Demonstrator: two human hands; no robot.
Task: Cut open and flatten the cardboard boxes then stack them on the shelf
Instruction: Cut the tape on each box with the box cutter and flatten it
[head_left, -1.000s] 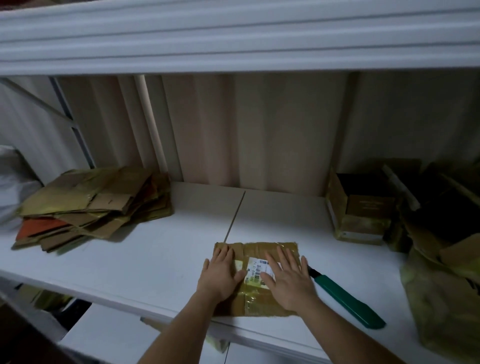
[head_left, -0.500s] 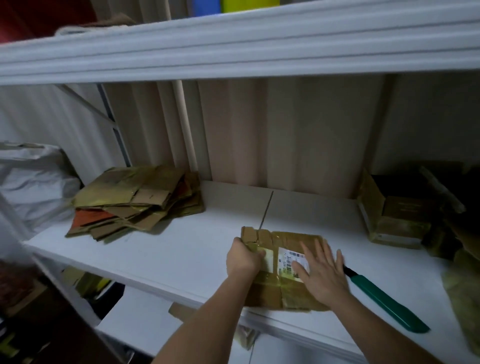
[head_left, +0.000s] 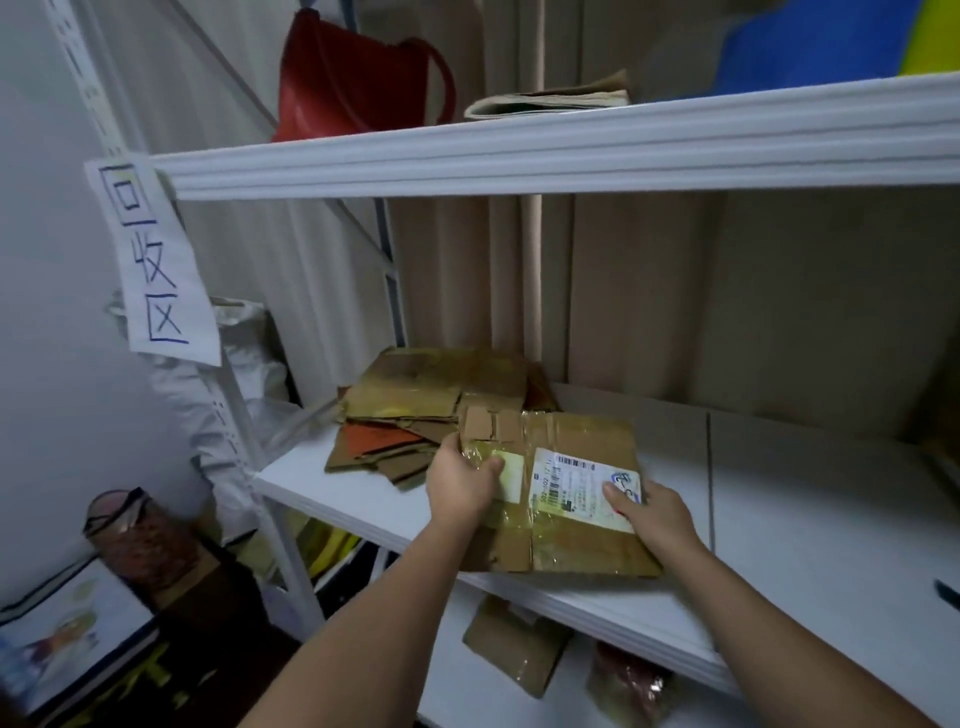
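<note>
Both hands hold one flattened cardboard box (head_left: 561, 493) above the white shelf (head_left: 779, 519). The left hand (head_left: 460, 480) grips the box's left edge, its thumb curled over the top face beside a small pale label, its fingers hidden underneath. The right hand (head_left: 657, 514) grips the right edge, its thumb pressed on the corner of the white shipping label (head_left: 584, 488) and its other fingers out of sight below. The box is brown, wrapped in glossy clear tape, and tilts slightly, its near edge hanging out past the front lip of the shelf. Its far left corner overlaps the stack of flattened boxes (head_left: 415, 410) that lies at the left end of the same shelf; whether the two touch cannot be told. One orange sheet shows among the brown ones in that stack.

Just left of the stack a white bag (head_left: 249, 374) bulges against the shelf upright. A paper sign (head_left: 150, 265) with blue handwritten characters hangs from that upright. On the shelf above sit a red bag (head_left: 353, 78) and a folded bundle of paper (head_left: 550, 101). Below the working shelf lies another piece of cardboard (head_left: 514, 649).
</note>
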